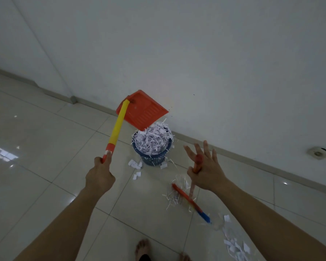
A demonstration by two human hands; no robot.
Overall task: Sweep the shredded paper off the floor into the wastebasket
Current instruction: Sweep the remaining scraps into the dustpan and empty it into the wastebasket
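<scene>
My left hand (100, 177) grips the yellow and red handle of an orange dustpan (142, 110), which is raised and tipped over a small blue wastebasket (151, 157) by the wall. White shredded paper (152, 138) is heaped above the basket's rim. My right hand (203, 166) has its fingers spread, and the red top of a broom handle sits between thumb and palm. The broom's orange and blue head (191, 202) rests on the floor among more shreds (177, 193).
Loose paper scraps (135, 168) lie around the basket's foot, and another patch (235, 243) lies at the lower right. A white wall with a low skirting (252, 159) runs behind the basket. Glossy floor tiles stretch to the left. My bare foot (143, 249) shows at the bottom.
</scene>
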